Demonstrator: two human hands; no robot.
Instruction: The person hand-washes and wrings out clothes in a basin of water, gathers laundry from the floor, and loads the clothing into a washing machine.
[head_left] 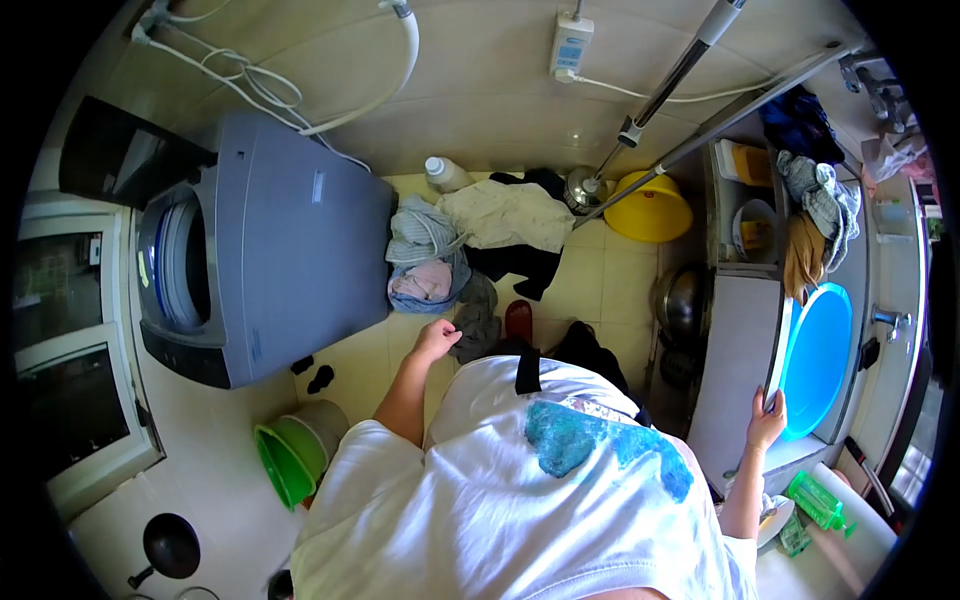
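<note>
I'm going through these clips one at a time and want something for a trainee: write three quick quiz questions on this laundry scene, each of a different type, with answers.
1. Multiple choice: which basin is nearer the right hand?
A) yellow
B) blue

2. True or false: the washing machine's lid is shut.

3. Fill in the colour: the bottle beside the heap of clothes is ____.

Key:
1. B, the blue basin; the hand is right at its edge.
2. False; the lid of the washing machine stands open.
3. White.
</note>
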